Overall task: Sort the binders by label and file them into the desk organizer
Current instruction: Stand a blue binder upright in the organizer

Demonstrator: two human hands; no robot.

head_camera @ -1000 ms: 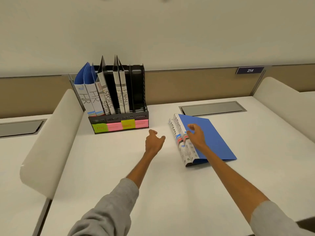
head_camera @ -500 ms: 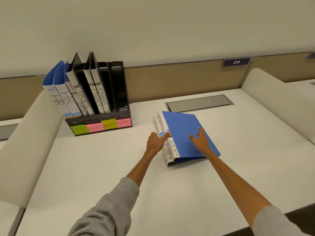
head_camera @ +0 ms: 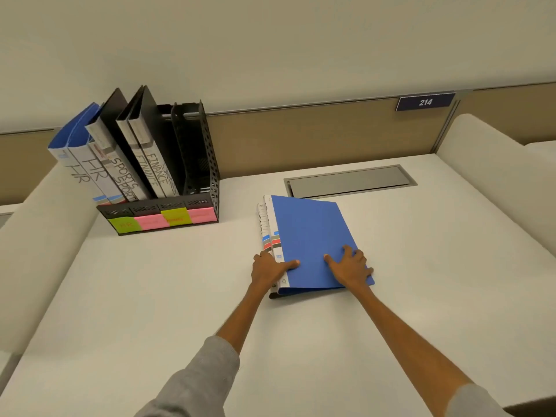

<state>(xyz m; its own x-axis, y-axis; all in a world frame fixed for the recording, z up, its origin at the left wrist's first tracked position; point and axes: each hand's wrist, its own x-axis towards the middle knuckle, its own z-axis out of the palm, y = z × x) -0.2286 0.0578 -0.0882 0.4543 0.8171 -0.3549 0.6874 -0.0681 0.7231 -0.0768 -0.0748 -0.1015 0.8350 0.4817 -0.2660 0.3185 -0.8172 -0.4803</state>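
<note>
gripping the spine of 2 stacked binders (head_camera: 313, 236) with left hand (head_camera: 269, 270), pressing right hand (head_camera: 349, 267) flat, fingers wide, on top, likely steadying a lift.

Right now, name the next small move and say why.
Probably lift the top binder and turn its spine up to read the label: left hand grips the spine, right hand rests on the cover, and the organizer has its rightmost slot empty.

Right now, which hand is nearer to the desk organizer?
Left. The left hand sits at the binder spine edge, the side facing the organizer; the right hand rests farther right on its blue cover.
</note>
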